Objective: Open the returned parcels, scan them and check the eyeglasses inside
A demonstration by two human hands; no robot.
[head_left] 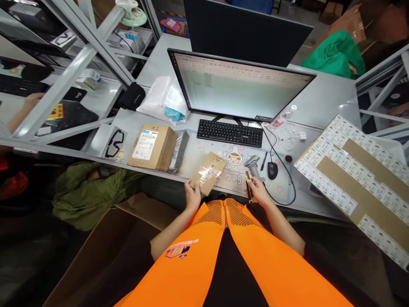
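My left hand [193, 195] is closed on the lower left edge of a flat brown paper packet [209, 174], which has a shiny clear patch on its face. The packet is tilted over the front edge of the desk. In my right hand [259, 192] is a yellow and black utility knife [249, 186], held upright near the desk edge; whether its blade is out is too small to tell. Just beyond the knife a grey barcode scanner [253, 165] lies on the printed desk mat [234, 179]. A pen [263, 161] and a black mouse [272, 170] are to its right.
A labelled cardboard box [150, 147] and a grey wrapped parcel [179, 151] stand left. The keyboard [230, 132] and monitor [238, 87] are behind. A board covered in labels [361, 183] juts in from the right. An open carton [105, 251] is below left. Another person's hand [27, 108] shows far left.
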